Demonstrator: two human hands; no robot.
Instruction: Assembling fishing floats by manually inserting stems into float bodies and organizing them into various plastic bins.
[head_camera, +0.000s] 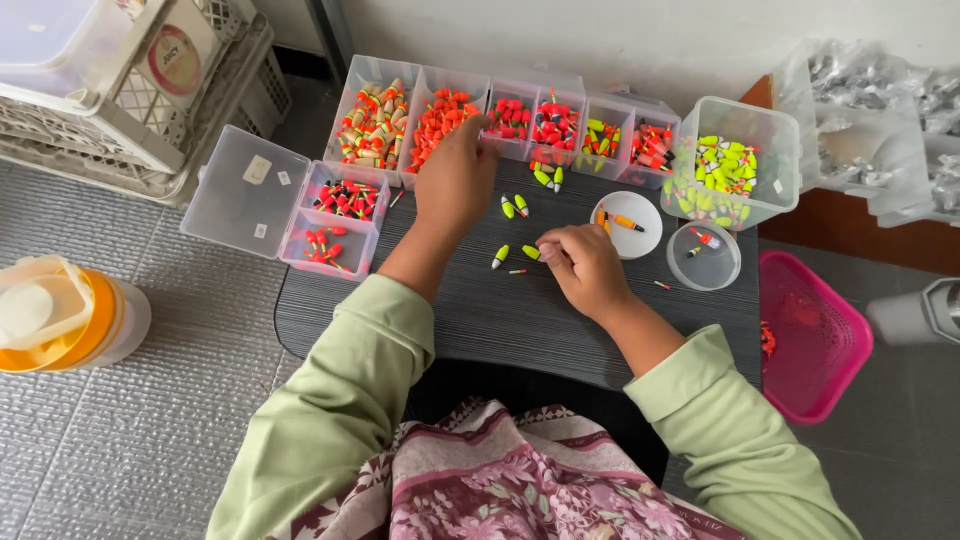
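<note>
The dark worktop (480, 310) holds a row of clear boxes (500, 120) full of bright little floats. The left hand (455, 180) reaches into the row, fingers curled down at an orange and red box. The right hand (585, 265) rests near the middle, pinching a small yellow-green float (531, 252).

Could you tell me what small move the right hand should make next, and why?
Probably pick up the yellow float lying loose on the table. The right hand pinches a similar float beside it, while the left hand reaches into the orange compartment.
</note>
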